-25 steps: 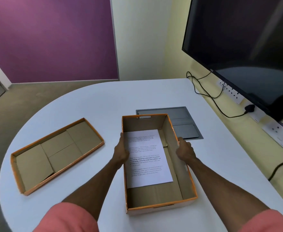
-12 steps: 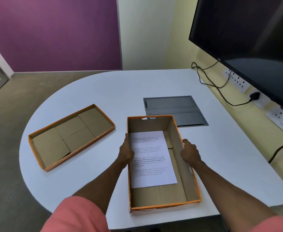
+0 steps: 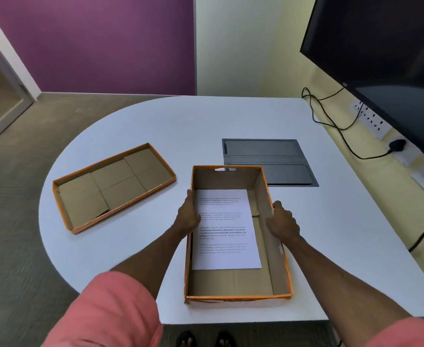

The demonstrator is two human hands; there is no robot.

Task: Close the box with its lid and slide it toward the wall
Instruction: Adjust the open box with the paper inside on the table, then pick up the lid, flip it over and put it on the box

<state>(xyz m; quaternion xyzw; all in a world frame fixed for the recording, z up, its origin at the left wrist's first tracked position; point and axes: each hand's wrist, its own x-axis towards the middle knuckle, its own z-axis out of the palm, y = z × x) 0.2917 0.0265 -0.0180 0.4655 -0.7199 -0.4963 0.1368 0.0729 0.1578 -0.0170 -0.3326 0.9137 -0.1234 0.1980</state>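
The open box (image 3: 238, 236) sits on the white bench (image 3: 206, 121) close to its near edge, a little right of the middle, with its long sides running from the near edge toward the far edge. Its rim is orange and its inside is plain brown card. A printed sheet (image 3: 224, 229) lies flat on the box floor, against the left wall, leaving bare card along the right side and at the near end. The far end wall has a slot handle cut in it.

The left hand (image 3: 188, 216) is pressed against the outside of the box's left wall, about halfway along, with the thumb at the rim; its fingers are hidden behind the wall, so how far they curl cannot be told. The right hand (image 3: 282, 221) grips the right wall at about the same place, fingers (image 3: 277, 205) curled over the rim. Both hands have hold of the box and nothing else. Both forearms reach out from pink sleeves (image 3: 110, 314) at the near edge.

The lid (image 3: 113, 189) lies apart from the box, toward the left edge of the bench, open side up and turned at an angle, its orange rim showing around brown card flaps.

Just beyond the box's far right corner, a grey panel (image 3: 268, 159) is set flush into the bench. A dark screen (image 3: 386, 58) hangs on the right wall, above a row of sockets (image 3: 371, 121), with a black cable (image 3: 331, 121) trailing down by the right edge of the bench.
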